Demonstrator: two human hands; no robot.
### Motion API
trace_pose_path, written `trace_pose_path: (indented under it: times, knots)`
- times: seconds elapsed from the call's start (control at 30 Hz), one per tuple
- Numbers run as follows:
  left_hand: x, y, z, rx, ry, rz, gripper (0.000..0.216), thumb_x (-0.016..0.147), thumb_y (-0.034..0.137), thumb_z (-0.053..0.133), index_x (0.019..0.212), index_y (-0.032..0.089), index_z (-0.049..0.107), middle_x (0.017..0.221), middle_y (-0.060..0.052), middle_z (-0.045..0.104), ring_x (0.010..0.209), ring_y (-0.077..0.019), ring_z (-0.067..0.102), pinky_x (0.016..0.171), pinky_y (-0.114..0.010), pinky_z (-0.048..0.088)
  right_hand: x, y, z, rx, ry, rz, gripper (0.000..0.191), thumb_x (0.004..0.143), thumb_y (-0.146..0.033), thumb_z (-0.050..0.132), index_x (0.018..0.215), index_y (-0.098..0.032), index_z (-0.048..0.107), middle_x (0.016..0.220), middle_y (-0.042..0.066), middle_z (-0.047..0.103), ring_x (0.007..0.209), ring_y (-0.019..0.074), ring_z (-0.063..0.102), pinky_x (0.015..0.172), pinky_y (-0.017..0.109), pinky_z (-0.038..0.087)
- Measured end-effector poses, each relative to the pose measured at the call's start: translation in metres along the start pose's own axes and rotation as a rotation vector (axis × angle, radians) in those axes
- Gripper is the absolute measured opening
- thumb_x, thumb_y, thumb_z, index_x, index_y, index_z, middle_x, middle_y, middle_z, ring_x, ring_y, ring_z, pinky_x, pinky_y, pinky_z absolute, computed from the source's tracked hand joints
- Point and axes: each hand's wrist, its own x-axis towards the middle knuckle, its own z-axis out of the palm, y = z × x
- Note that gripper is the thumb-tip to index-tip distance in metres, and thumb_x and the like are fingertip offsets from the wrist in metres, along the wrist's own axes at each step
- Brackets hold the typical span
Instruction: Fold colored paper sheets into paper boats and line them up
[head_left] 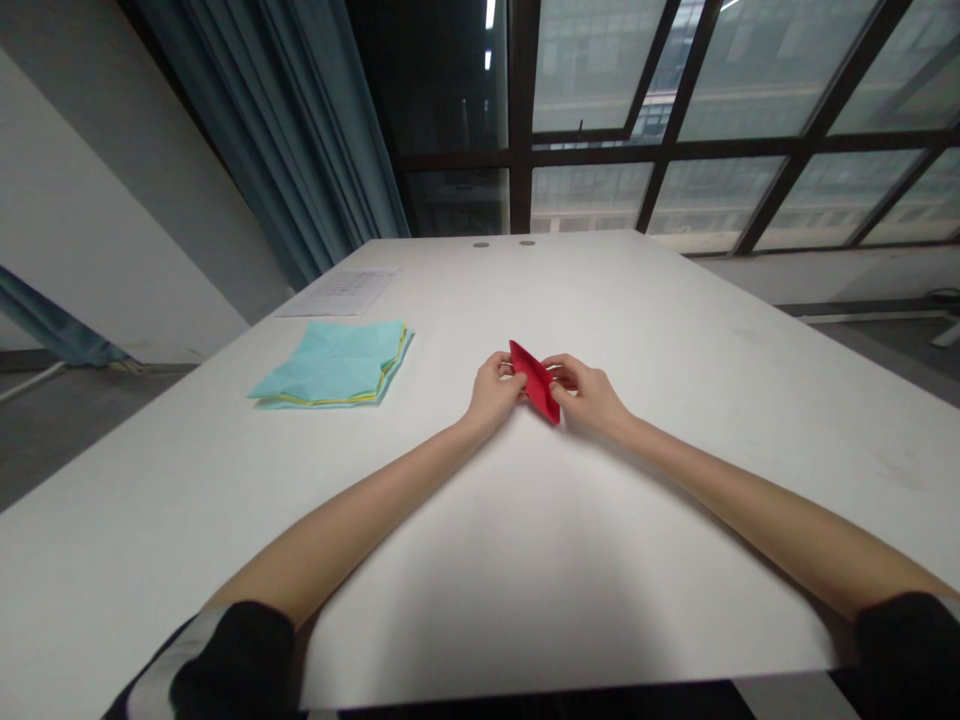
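A small folded piece of red paper (535, 380) is held just above the white table (480, 560), between both my hands. My left hand (495, 392) pinches its left side with curled fingers. My right hand (587, 392) pinches its right side, fingers closed on the fold. Both forearms stretch out across the table toward it.
A stack of light blue paper sheets with yellow edges showing (335, 365) lies to the left. A white printed sheet (339, 292) lies beyond it near the far left edge. Blue curtains and dark-framed windows stand behind the table. Two round holes (504, 243) sit at the far edge.
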Motion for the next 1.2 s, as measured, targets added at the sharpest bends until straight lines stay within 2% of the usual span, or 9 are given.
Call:
trace_pose_path:
  times: [0.13,0.27,0.43,0.67,0.87,1.03,1.2]
  knots:
    - [-0.001,-0.008,0.001,0.235,-0.010,0.136,0.031,0.065,0.015,0.060,0.092,0.021,0.046,0.078,0.002,0.060,0.052,-0.0095,0.057,0.051,-0.022,0.045,-0.004,-0.009,0.003,-0.204,-0.005,-0.077,0.029,0.078,-0.016,0.048,0.106,-0.020,0.052,0.091,0.005,0.069,0.076,0.0155,0.065,0.069,0.029,0.051]
    - [-0.005,-0.007,0.002,0.315,-0.025,0.225,0.028,0.067,0.015,0.059,0.091,0.022,0.046,0.076,0.003,0.059,0.051,-0.0087,0.054,0.051,-0.021,0.039,0.000,-0.011,0.001,-0.311,0.044,-0.080,0.027,0.079,-0.019,0.049,0.106,-0.020,0.052,0.089,0.005,0.069,0.070,0.0160,0.065,0.067,0.029,0.049]
    - [-0.008,0.000,-0.001,0.375,-0.001,0.284,0.021,0.065,0.012,0.058,0.083,0.021,0.050,0.069,0.004,0.056,0.050,-0.0080,0.048,0.052,-0.021,0.035,0.007,-0.008,-0.007,-0.396,0.111,-0.072,0.024,0.074,-0.012,0.047,0.095,-0.020,0.057,0.082,0.004,0.069,0.070,0.0168,0.063,0.066,0.029,0.047]
    - [-0.007,0.004,0.002,0.444,-0.032,0.309,0.018,0.068,0.017,0.058,0.083,0.019,0.049,0.079,0.002,0.058,0.054,-0.0083,0.051,0.055,-0.022,0.037,0.007,-0.012,-0.005,-0.368,0.083,-0.061,0.018,0.075,-0.017,0.049,0.089,-0.018,0.060,0.085,0.005,0.068,0.068,0.0161,0.062,0.066,0.028,0.046]
    - [-0.006,0.006,0.000,0.463,0.003,0.322,0.018,0.061,0.008,0.052,0.075,0.018,0.050,0.072,0.003,0.056,0.052,-0.0075,0.051,0.053,-0.020,0.037,0.011,-0.006,-0.010,-0.432,0.131,-0.075,0.026,0.069,-0.011,0.047,0.090,-0.016,0.061,0.086,0.005,0.067,0.071,0.0168,0.060,0.069,0.030,0.045]
    - [0.002,0.002,-0.002,0.296,-0.038,0.228,0.021,0.060,0.008,0.054,0.078,0.016,0.059,0.079,0.000,0.062,0.056,-0.0090,0.054,0.056,-0.022,0.043,0.016,0.001,-0.014,-0.260,0.130,0.002,0.030,0.066,-0.009,0.046,0.089,-0.017,0.063,0.088,0.004,0.068,0.069,0.0155,0.061,0.070,0.030,0.047]
    - [0.011,0.003,-0.003,-0.066,-0.060,-0.018,0.014,0.060,0.014,0.059,0.073,0.013,0.062,0.072,-0.003,0.063,0.063,-0.0125,0.059,0.063,-0.027,0.048,0.022,0.011,-0.015,0.214,0.070,0.192,0.018,0.071,-0.020,0.054,0.085,-0.016,0.065,0.084,0.005,0.069,0.073,0.0163,0.063,0.071,0.032,0.051]
